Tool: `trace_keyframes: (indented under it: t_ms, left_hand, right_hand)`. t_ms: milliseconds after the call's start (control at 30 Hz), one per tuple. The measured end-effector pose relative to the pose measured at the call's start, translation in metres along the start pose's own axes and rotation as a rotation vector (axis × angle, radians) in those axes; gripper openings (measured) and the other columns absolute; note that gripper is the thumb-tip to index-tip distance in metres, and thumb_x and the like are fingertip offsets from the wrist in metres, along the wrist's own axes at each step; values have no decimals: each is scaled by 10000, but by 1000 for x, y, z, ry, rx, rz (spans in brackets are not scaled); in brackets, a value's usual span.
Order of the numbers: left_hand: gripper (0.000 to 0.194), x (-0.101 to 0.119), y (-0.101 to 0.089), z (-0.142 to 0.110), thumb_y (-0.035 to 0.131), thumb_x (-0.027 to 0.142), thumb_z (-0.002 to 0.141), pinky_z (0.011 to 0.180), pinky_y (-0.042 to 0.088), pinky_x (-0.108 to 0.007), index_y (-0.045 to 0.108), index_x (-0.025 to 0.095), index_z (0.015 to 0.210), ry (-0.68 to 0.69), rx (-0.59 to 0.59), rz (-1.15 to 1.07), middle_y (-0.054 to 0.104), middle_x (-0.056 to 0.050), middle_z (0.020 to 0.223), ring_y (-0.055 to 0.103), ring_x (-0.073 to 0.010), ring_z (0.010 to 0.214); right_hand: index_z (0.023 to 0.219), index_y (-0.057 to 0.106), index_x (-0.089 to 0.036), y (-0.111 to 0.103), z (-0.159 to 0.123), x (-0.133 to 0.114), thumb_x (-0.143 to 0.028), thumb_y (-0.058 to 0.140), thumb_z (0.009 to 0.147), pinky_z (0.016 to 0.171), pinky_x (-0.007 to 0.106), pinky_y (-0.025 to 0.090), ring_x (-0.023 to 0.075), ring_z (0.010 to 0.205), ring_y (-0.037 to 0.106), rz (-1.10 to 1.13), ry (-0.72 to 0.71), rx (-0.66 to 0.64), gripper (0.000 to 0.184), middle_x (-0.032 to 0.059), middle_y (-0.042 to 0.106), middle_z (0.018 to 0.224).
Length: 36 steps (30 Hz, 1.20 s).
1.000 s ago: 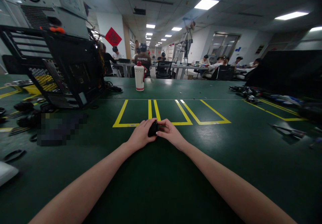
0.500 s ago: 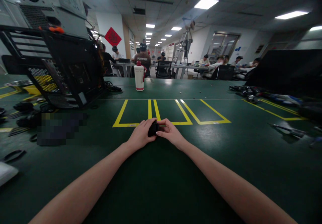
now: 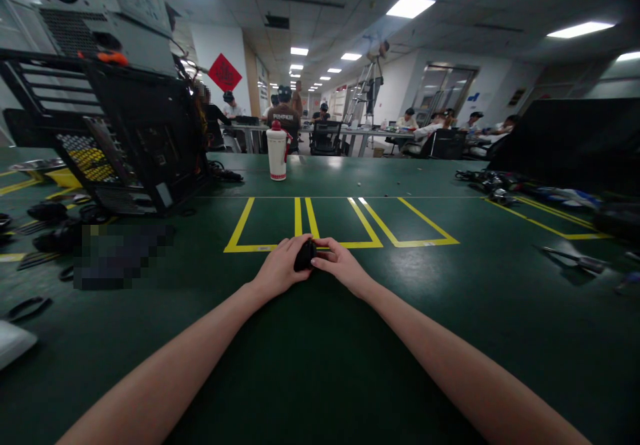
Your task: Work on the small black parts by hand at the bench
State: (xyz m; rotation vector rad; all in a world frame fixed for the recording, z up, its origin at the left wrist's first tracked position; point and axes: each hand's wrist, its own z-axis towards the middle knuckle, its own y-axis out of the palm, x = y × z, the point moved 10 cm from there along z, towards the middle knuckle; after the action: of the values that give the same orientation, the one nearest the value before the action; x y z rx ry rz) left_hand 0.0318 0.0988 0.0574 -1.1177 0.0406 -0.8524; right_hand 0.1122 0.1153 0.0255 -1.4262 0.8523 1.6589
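A small black object, rounded like a computer mouse (image 3: 305, 256), is held just in front of the yellow tape lines on the green table (image 3: 310, 365). My left hand (image 3: 283, 263) is closed round its left side, fingers over the top and thumb below. From the right, the thumb and bent fingers of my right hand (image 3: 337, 265) press against its other end. Much of the mouse is covered by my fingers, so its underside and left part are hidden.
An open black computer case (image 3: 145, 145) carries a grey power supply (image 3: 100, 11) at left. A white bottle (image 3: 277, 155) stands beyond my hands. Pliers (image 3: 575, 258) lie right, near a dark monitor (image 3: 575, 145). Cables (image 3: 55, 231) lie left. People (image 3: 285, 115) sit farther back.
The black mouse has turned slightly between my fingers, showing a little more of its right end. Both hands stay in nearly the same place.
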Motion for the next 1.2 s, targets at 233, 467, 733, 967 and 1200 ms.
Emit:
trace_keyframes:
  t_ms: [233,467,733,967,1200]
  left_hand:
    - [632,-1,0,0,606,222,667,843,398,-388,296,228,1217,-13,-4,6,474,-60,1145,460,-226,1019]
    - [622,0,0,0,610,228,664,863,389,-376,307,209,1207,1,5,19,482,-61,1141,465,-222,1015]
    - [639,1,0,0,611,203,651,836,398,-385,301,226,1208,-2,-2,5,487,-58,1133,472,-226,1002]
    - [620,0,0,0,603,227,670,845,395,-382,300,226,1211,-3,-2,-1,478,-56,1143,464,-221,1013]
    - [624,1,0,0,603,221,670,847,396,-375,298,212,1213,-3,-2,10,483,-60,1131,466,-221,1001]
  right_hand:
    - [927,454,-227,3,-3,-8,-196,596,682,860,365,437,165,970,537,20,-57,12,285,7,529,1011]
    - [990,475,-233,-3,0,-6,-200,588,687,891,365,408,165,994,521,-36,-76,40,325,15,507,1053]
    - [964,474,-227,3,0,-6,-169,615,658,891,363,413,162,982,527,40,-53,-26,343,8,516,1046]
    - [929,478,-229,1,-1,-7,-186,580,692,866,361,424,163,965,535,0,-80,8,262,5,517,1019]
    - [993,474,-231,2,-2,-10,-184,581,690,914,376,388,165,998,517,-2,-70,-8,325,18,499,1065]
